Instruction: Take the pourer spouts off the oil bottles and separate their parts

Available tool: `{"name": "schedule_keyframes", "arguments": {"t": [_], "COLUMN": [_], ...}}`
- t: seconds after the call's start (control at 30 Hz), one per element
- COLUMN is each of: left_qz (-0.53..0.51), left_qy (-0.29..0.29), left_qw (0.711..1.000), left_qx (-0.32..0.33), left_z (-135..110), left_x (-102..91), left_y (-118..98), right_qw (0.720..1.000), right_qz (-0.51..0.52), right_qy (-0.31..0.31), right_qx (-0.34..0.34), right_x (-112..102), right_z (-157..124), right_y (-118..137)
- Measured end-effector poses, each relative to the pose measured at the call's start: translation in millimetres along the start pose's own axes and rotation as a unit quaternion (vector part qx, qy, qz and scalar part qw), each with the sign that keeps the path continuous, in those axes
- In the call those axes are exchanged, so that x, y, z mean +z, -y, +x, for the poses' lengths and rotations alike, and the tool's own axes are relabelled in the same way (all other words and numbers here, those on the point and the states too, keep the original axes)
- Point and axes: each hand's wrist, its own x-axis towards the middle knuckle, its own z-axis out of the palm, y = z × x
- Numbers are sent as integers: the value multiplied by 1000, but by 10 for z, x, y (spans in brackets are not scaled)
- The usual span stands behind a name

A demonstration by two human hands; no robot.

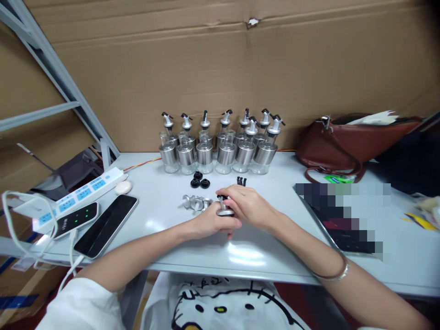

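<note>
My left hand and my right hand meet at the middle of the white table, both closed on one small silver pourer cap with a black spout. Just left of my hands lie a few loose silver caps. Three black round stoppers sit behind them, and small black spout pieces stand behind my right hand. Several glass bottles with silver collars and pourer tops stand in a row along the cardboard wall.
At the left lie a black phone, a smaller black device with green lights, a white power strip and a white cable. A brown leather bag lies at the back right, beside a blurred-out patch.
</note>
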Motion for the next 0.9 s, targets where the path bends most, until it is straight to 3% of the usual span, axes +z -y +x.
{"name": "schedule_keyframes", "arguments": {"t": [0.2,0.33,0.53,0.7,0.9], "left_qz": [31,96,1,44,72], "left_qy": [47,109,233,260,244], "left_qw": [998,989,970,962,962], "left_qx": [-13,-42,-77,-73,-99], "left_z": [-13,-26,-14,2,-2], "left_x": [-63,-127,-147,-186,-184], "left_y": [-36,-47,24,20,2], "right_qw": [995,997,993,989,983], "right_qz": [54,22,-60,-86,-132], "right_qy": [70,74,41,22,5], "right_qx": [52,-5,-92,-119,-131], "right_x": [-34,-41,-1,45,107], "right_z": [18,11,-12,-12,-48], "right_y": [-21,-89,-141,-76,-53]}}
